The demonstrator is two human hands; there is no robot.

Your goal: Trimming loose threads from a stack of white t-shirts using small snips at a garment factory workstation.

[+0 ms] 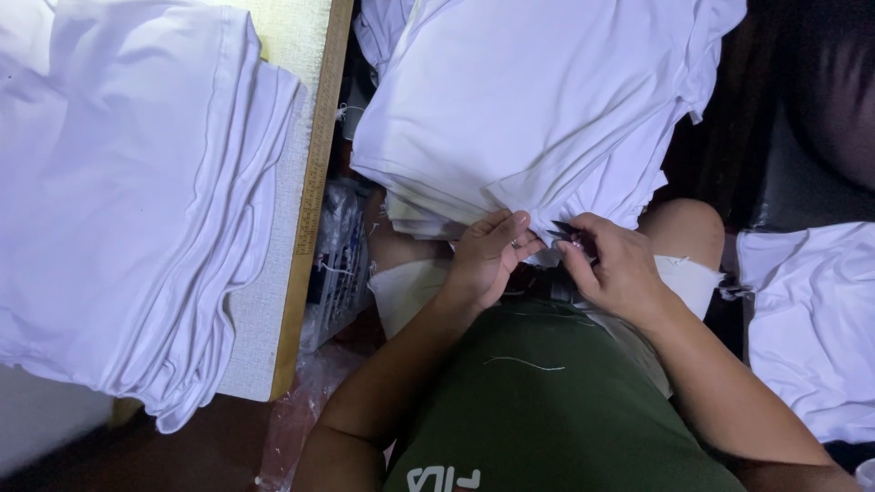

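Big stack of white shirts (128,200) sits on the table (273,301) – left of the lap pile (529,100). Below that pile's edge, left hand (488,260) pinches the hem, right hand (615,269) grips small dark snips (563,231) – both curled, touching. Plastic bag (337,264) beside the table.

White garment stack (538,100) close above both hands, table edge (314,200) left, open lap below.
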